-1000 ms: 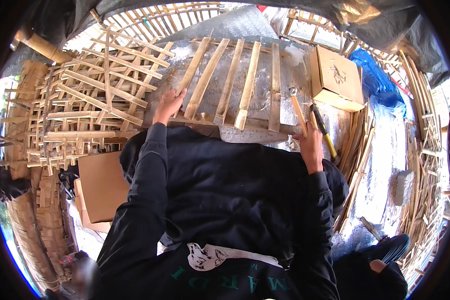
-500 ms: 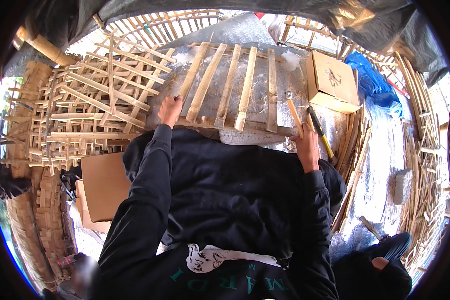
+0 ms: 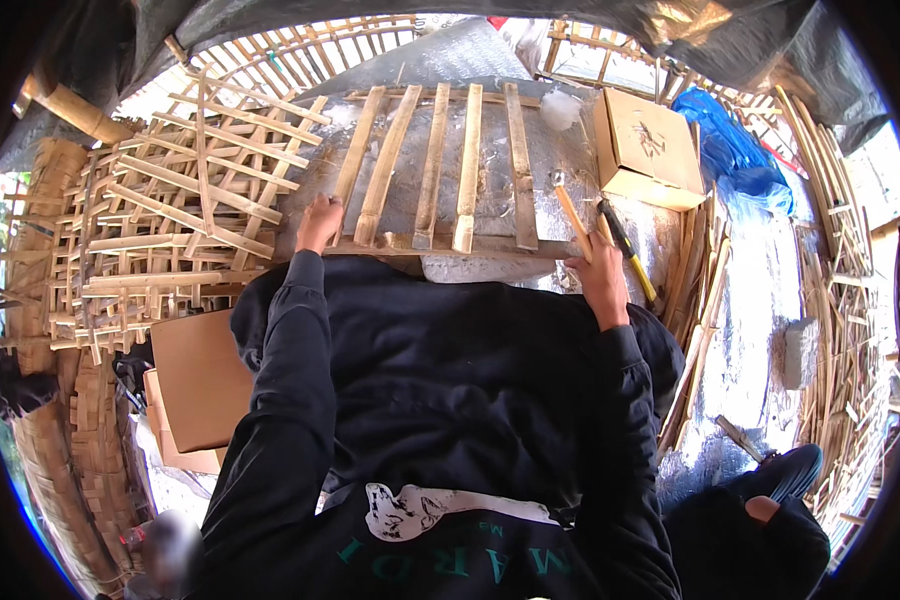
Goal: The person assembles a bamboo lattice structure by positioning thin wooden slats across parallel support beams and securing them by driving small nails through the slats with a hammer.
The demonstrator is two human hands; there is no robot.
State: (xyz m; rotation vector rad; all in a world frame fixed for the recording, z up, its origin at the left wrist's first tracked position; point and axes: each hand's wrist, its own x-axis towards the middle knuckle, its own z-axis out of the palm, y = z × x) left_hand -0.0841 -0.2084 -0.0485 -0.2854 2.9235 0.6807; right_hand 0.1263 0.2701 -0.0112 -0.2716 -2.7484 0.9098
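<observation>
Mostly pale, near-parallel bamboo slats (image 3: pixel 433 165); left hand (image 3: pixel 317 221) curled, grip unclear; right hand (image 3: pixel 602 272) clamped on hammer (image 3: pixel 570 213).

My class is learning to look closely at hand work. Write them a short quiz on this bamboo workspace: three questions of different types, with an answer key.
1. Count: how many bamboo slats lie in the spaced row at upper centre?

2. True or false: the crumpled blue plastic lies to the right of the cardboard box beyond the right hand.

3. Multiple choice: what does the right hand hold?
A) a saw
B) a wooden-handled hammer
C) a paintbrush

Key: 1. Five; 2. True; 3. B
</observation>
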